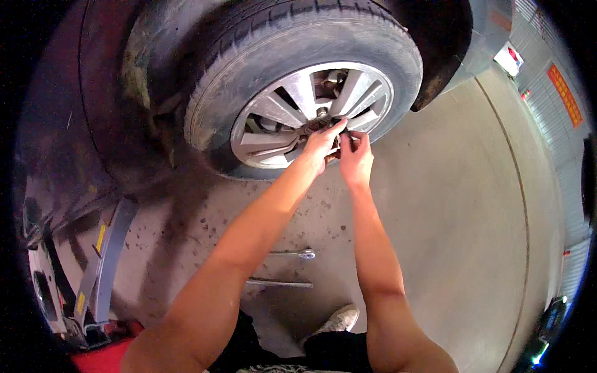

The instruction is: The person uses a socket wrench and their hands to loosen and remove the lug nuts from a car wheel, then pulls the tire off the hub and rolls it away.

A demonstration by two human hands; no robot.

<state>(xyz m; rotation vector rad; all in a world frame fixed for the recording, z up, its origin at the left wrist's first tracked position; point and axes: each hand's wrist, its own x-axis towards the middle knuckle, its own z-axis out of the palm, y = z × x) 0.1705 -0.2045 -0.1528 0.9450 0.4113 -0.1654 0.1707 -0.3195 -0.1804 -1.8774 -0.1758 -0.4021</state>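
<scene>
A car wheel with a worn black tyre (pixel 214 102) and a silver multi-spoke alloy rim (pixel 280 110) stands in front of me. At its hub, my left hand (pixel 319 147) is closed, thumb stretched forward, close to the lug nut recesses. Just to the right, my right hand (pixel 357 159) has its fingers bent in a pinch. Between the two hands is a small dark part, mostly covered by the fingers, and I cannot make out its kind. Brake parts (pixel 333 78) show through the gaps between the spokes.
On the concrete floor (pixel 448 205) below the wheel lie a ratchet wrench (pixel 305 253) and a straight metal bar (pixel 280 283). A grey metal arm (pixel 115 255) with yellow labels stands at the left, near a red object (pixel 109 354). My shoe (pixel 341 319) is at the bottom.
</scene>
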